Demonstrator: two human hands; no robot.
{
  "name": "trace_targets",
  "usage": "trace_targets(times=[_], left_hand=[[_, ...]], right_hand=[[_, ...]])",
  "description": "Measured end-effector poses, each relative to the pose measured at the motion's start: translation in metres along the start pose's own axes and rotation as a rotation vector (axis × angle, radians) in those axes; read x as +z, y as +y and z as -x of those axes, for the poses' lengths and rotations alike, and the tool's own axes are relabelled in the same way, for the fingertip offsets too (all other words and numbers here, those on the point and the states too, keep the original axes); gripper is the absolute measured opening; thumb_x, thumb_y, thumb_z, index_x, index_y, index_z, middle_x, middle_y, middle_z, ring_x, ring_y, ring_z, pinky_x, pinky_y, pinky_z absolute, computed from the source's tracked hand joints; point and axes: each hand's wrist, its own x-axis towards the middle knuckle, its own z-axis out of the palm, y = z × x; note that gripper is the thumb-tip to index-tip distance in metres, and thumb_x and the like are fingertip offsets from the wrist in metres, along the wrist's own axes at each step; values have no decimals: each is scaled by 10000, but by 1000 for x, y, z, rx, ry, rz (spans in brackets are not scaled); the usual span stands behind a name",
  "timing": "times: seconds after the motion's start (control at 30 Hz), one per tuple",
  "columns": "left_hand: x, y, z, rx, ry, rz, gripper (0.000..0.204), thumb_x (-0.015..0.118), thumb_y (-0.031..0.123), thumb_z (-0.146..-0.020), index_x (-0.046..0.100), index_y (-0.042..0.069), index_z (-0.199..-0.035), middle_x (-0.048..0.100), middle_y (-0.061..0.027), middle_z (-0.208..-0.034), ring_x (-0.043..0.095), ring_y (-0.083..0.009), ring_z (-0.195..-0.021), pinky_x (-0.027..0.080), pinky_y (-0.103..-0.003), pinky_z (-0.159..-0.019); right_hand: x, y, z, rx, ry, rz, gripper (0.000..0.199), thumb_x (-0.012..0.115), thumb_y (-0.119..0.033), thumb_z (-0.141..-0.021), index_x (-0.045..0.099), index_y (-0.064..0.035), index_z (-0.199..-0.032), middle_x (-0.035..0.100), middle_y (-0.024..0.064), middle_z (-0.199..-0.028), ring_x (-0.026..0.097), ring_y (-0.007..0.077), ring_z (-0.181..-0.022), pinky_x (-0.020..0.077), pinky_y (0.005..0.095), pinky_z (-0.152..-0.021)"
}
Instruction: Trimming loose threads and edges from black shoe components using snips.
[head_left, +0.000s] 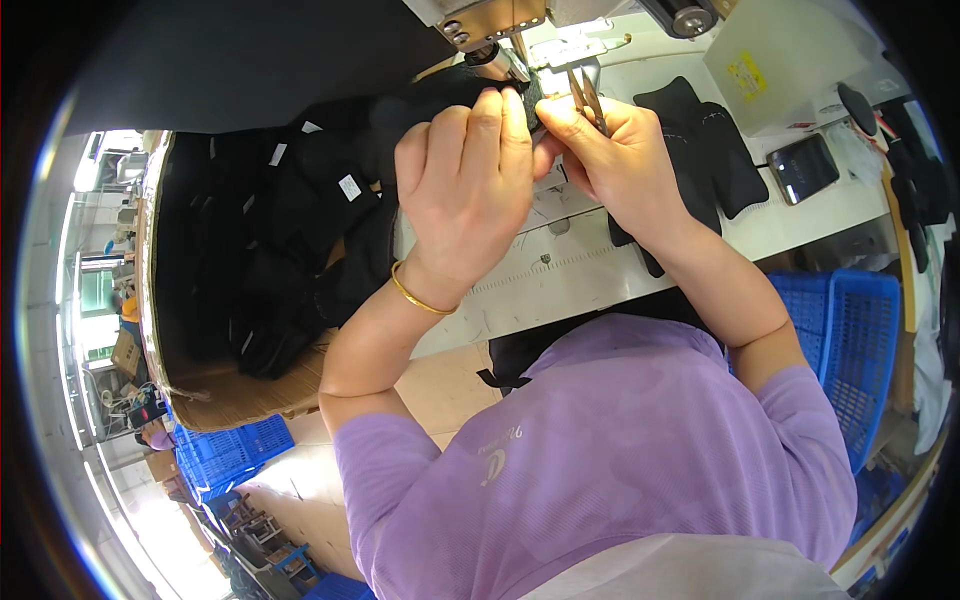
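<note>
At a white sewing table (800, 215) beside a cardboard box (230, 395) of black fabric pieces, the left hand (465, 185) pinches a black fabric piece (440, 100) under the sewing machine; the right hand (620, 165) grips thread snips (588, 98).

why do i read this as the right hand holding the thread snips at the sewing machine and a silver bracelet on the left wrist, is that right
Not quite: the bracelet on the left wrist is gold, not silver, as the head view shows. The rest stands: the right hand holds the thread snips by the sewing machine, with the left hand on the black fabric.
</note>
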Motion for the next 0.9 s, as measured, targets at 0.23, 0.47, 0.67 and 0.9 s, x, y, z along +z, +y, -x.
trace_targets(times=[0.23, 0.47, 0.67, 0.9], left_hand=[[-10, 15, -4, -115, -231, -247, 332, 635, 343, -821, 600, 78, -1019, 505, -43, -866, 512, -196, -797, 393, -337, -744], [-34, 25, -2, -35, -158, 31, 185, 652, 76, -799, 589, -4, -954, 558, -116, -910, 570, -252, -832, 491, -352, -692], [-20, 27, -4, -29, -9, 166, 224, 637, 8, -709, 586, -29, -924, 581, -147, -936, 591, -266, -850, 538, -354, -723], [0, 15, -8, -30, 28, 175, 259, 660, 10, -654, 563, -9, -893, 556, -126, -929, 579, -253, -836, 528, -342, -691]], right_hand=[[0, 2, -1, 9, 9, -32, 316, 578, -217, -951, 629, -44, -691, 648, 19, -608, 404, 8, -450, 308, 205, -409], [-7, 6, 0, 39, -1, -58, 344, 611, -245, -944, 605, -38, -669, 548, -9, -540, 420, 22, -444, 300, 216, -398], [-5, 5, 0, 48, 15, -120, 332, 617, -234, -946, 577, -48, -674, 493, -34, -535, 419, 30, -451, 293, 213, -412], [-5, 1, 0, 47, 16, -123, 327, 594, -239, -958, 602, -48, -693, 582, 10, -572, 423, 29, -459, 301, 207, -414]])
